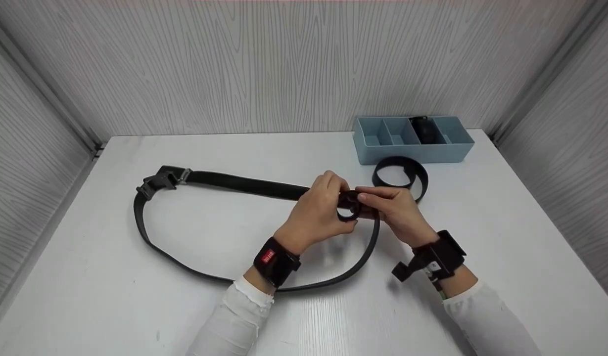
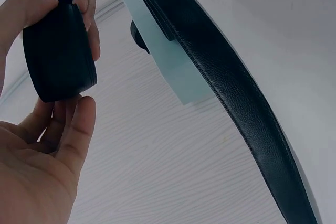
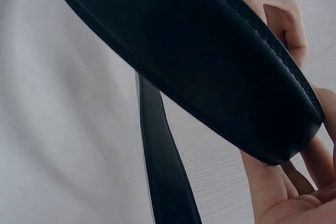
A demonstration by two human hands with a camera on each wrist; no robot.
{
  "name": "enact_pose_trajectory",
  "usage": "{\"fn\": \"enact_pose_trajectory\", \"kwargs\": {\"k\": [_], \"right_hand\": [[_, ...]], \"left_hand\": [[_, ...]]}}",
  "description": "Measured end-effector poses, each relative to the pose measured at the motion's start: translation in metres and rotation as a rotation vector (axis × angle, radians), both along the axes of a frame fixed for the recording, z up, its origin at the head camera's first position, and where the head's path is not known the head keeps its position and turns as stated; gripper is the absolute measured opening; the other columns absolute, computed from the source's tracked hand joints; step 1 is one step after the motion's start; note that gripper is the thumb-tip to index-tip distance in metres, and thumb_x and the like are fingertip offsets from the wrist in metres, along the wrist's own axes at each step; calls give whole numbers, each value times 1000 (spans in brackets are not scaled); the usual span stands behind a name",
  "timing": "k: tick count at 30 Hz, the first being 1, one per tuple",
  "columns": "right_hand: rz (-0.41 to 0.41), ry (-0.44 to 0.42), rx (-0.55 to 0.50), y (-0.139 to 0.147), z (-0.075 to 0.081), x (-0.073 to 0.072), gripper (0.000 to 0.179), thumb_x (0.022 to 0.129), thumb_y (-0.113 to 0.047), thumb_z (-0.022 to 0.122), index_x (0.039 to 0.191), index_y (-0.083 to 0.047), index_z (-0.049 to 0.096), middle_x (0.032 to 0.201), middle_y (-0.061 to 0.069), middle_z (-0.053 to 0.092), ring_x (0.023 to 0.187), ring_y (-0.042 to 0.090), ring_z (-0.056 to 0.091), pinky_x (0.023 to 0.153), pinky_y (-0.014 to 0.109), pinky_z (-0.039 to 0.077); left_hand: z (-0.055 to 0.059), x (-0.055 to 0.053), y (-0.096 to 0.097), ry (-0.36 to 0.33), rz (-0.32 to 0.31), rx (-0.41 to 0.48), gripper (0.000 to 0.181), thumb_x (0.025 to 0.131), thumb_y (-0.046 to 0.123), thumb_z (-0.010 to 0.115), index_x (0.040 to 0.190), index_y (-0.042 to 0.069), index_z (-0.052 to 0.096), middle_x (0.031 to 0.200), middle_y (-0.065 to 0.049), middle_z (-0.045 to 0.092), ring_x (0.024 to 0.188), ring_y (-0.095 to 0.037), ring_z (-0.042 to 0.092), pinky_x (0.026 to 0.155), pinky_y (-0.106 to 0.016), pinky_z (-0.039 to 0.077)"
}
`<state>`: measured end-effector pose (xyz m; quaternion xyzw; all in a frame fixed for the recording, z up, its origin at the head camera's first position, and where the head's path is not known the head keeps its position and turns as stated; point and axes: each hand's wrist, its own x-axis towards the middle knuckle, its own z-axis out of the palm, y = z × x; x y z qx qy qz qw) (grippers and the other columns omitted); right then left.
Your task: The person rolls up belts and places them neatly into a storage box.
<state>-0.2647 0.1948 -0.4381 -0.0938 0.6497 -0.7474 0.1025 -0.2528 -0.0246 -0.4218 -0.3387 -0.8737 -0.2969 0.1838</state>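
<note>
A long black leather belt (image 1: pixel 249 185) lies in a wide loop on the white table, its buckle (image 1: pixel 161 179) at the left. Above the table, my left hand (image 1: pixel 313 212) holds a small rolled coil (image 2: pixel 60 56) of belt between thumb and fingers. The right hand (image 1: pixel 402 212) meets it from the other side, pinching the strap at the coil with thumb and fingertips. In the right wrist view a broad strap (image 3: pixel 184 61) fills the foreground and hides part of the fingers. Another loose black curl of strap (image 1: pixel 425 178) stands just beyond the right hand.
At the back right stands a blue divided box (image 1: pixel 407 154), close behind the loose curl. A rolled black item (image 1: pixel 424 131) sits in one of its compartments. Grey wood-grain panels (image 1: pixel 284 64) enclose the table at the back and sides.
</note>
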Motion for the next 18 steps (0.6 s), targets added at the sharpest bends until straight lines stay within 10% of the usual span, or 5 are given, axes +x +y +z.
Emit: {"fn": "enact_pose_trajectory", "kwargs": {"k": [18], "right_hand": [[178,-30,162,20,5,-9,28,95,-9,76,121,1,75,113,14,76,94,22,76,85,40,61]], "left_hand": [[-1,1,1,-45,-194,-33,61,73,23,93,119,3,59,114,-6,56,104,-19,55,93,-27,50]]}}
